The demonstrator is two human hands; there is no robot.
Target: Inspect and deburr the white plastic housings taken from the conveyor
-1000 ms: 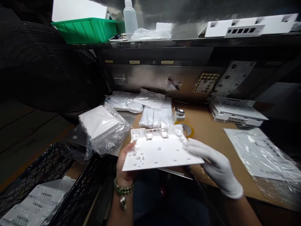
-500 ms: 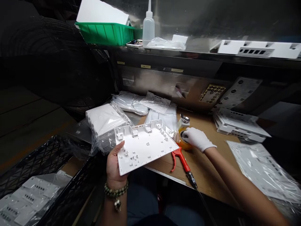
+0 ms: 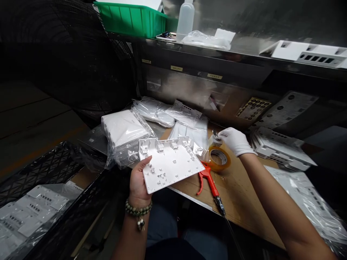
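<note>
My bare left hand [image 3: 139, 180] grips the left edge of a white plastic housing [image 3: 172, 166], its inner side with clips and posts facing up. My right hand [image 3: 235, 141], in a white glove, is at the metal top of a small dispenser bottle [image 3: 215, 140], with the fingertips closed there; what they pinch, if anything, is hidden. A roll of yellow tape [image 3: 225, 160] lies just in front of the bottle. The red air gun [image 3: 208, 180] rests on the cardboard, close to the right corner of the housing.
Bagged white parts [image 3: 123, 128] lie behind and left. Stacked housings [image 3: 282, 146] and a bagged panel [image 3: 309, 198] are at the right. A black crate [image 3: 65, 155] stands lower left. Above, a shelf [image 3: 244, 56] bears a green bin [image 3: 132, 18] and a squeeze bottle [image 3: 185, 20].
My right hand has moved from the tape roll up to the bottle's metal top, leaving the roll in full view. The housing remains in my left hand. The camera view has shifted.
</note>
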